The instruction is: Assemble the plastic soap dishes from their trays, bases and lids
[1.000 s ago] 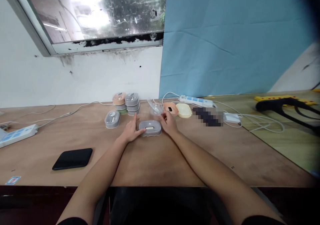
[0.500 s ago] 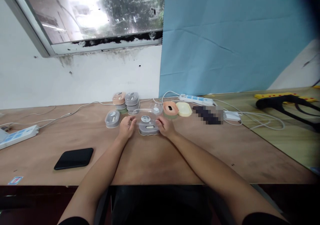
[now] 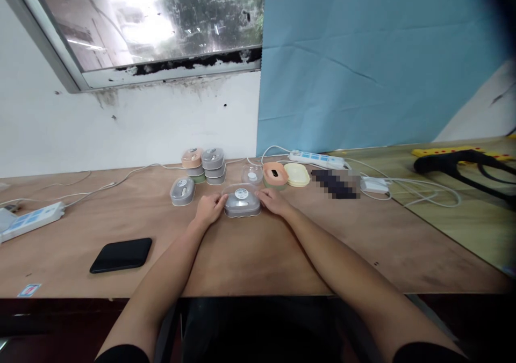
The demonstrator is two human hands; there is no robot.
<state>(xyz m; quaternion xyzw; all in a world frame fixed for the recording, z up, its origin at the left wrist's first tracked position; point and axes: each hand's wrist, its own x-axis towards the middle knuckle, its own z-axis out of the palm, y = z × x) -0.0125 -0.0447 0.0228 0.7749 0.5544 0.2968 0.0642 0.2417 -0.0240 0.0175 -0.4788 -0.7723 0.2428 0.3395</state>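
Observation:
A clear plastic lid (image 3: 241,193) with a round white sticker sits over a grey oval box (image 3: 242,211) on the table. My left hand (image 3: 210,208) is closed at the lid's left edge, thumb and fingers against it. At the lid's right edge, my right hand (image 3: 274,201) pinches the rim. Another lidded grey box (image 3: 182,191) stands to the left of my left hand. Behind the lid lies a second clear lid (image 3: 252,175), beside an orange box (image 3: 276,174) with a dark slot.
Stacked boxes, one orange-topped (image 3: 192,158) and one grey-topped (image 3: 213,159), stand near the wall. Pale yellow lids (image 3: 297,174) and a white power strip (image 3: 316,159) are at the back right. A black phone (image 3: 121,255) lies front left; another power strip (image 3: 34,221) is far left.
The clear lid has come down from above the grey box onto it, both hands moving with it. The surrounding objects stay in place.

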